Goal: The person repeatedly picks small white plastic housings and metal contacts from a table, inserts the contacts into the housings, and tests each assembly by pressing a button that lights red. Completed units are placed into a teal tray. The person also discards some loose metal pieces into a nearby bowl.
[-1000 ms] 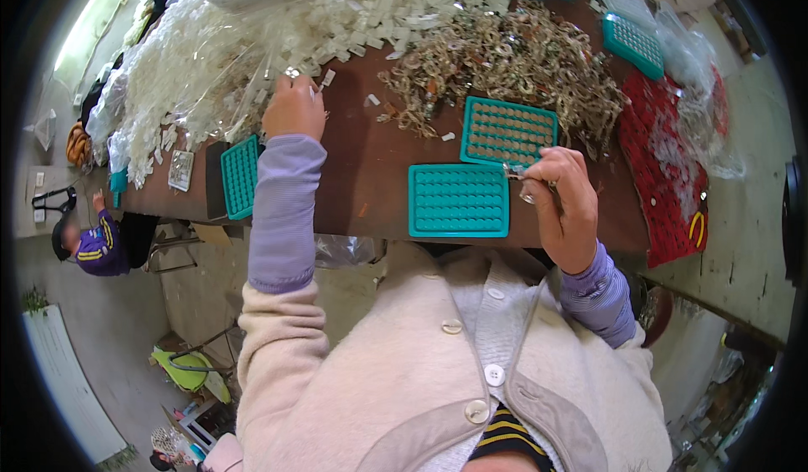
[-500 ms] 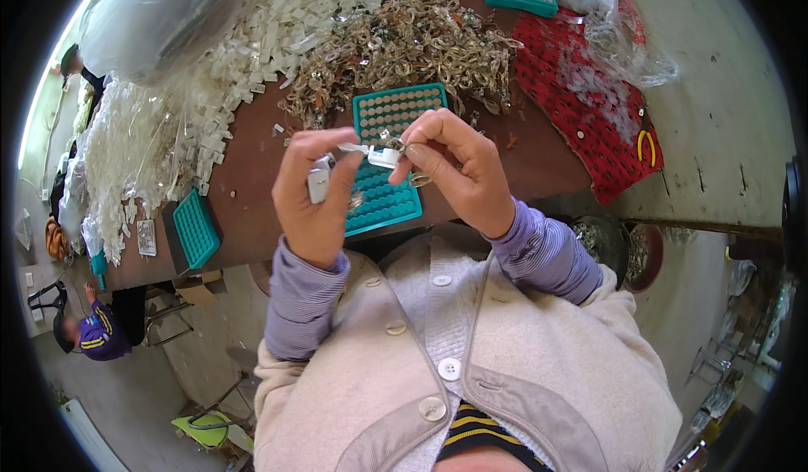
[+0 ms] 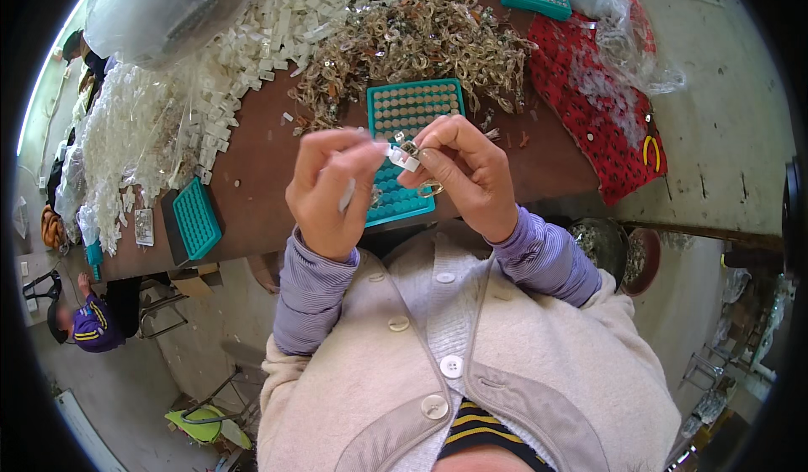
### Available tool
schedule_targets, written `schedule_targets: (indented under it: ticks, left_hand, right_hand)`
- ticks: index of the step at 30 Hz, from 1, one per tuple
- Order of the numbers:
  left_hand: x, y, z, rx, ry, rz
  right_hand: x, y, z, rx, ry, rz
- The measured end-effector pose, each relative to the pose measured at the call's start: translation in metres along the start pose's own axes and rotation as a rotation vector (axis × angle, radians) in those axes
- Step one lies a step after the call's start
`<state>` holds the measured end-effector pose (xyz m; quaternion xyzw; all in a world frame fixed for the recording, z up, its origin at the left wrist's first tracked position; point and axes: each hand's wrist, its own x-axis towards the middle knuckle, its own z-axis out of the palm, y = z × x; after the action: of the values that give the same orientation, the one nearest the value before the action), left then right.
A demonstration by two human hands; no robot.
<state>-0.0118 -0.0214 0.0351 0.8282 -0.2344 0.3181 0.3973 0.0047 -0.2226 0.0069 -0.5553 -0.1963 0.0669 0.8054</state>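
Note:
My right hand (image 3: 471, 173) pinches a small white plastic housing (image 3: 406, 159) with a metal part on its top, held above a teal tray. A loop of thin clear-brown cord (image 3: 431, 188) hangs under those fingers. My left hand (image 3: 337, 190), slightly blurred, is closed with its fingertips at the housing's left side. Another white plastic piece (image 3: 347, 194) shows partly between its thumb and fingers. The teal tray (image 3: 396, 218) below has rows of round pockets; the far rows hold round beige discs, and my hands cover part of it.
Beyond the tray lies a heap of clear-brown cords with metal bits (image 3: 412, 47). White plastic pieces (image 3: 278, 26) are piled at left. A teal tray (image 3: 197, 220) stands near the left edge. Yellow-handled pliers (image 3: 651, 152) rest on red cloth (image 3: 602, 135). A person (image 3: 97, 325) sits far left.
My left fingers have moved right and closed in on the housing. The view has shifted slightly, and the white piece in my left palm is more hidden.

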Motion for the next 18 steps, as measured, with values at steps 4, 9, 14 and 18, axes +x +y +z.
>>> schedule_targets:
  ticks: [4, 9, 14, 18]
  left_hand:
    - [-0.012, 0.016, 0.019, -0.577, 0.117, -0.654]
    - [-0.020, 0.014, 0.024, -0.597, 0.027, -0.750]
    - [-0.021, 0.009, 0.018, -0.603, -0.008, -0.665]
    - [-0.017, 0.000, 0.015, -0.518, -0.074, -0.508]
  right_hand:
    - [-0.005, -0.001, 0.003, -0.045, 0.080, -0.078]
    - [-0.009, -0.007, -0.003, -0.099, 0.055, -0.100]
    - [-0.009, -0.014, -0.007, -0.255, -0.002, 0.043]
    - [-0.008, -0.020, -0.006, -0.528, -0.076, -0.003]
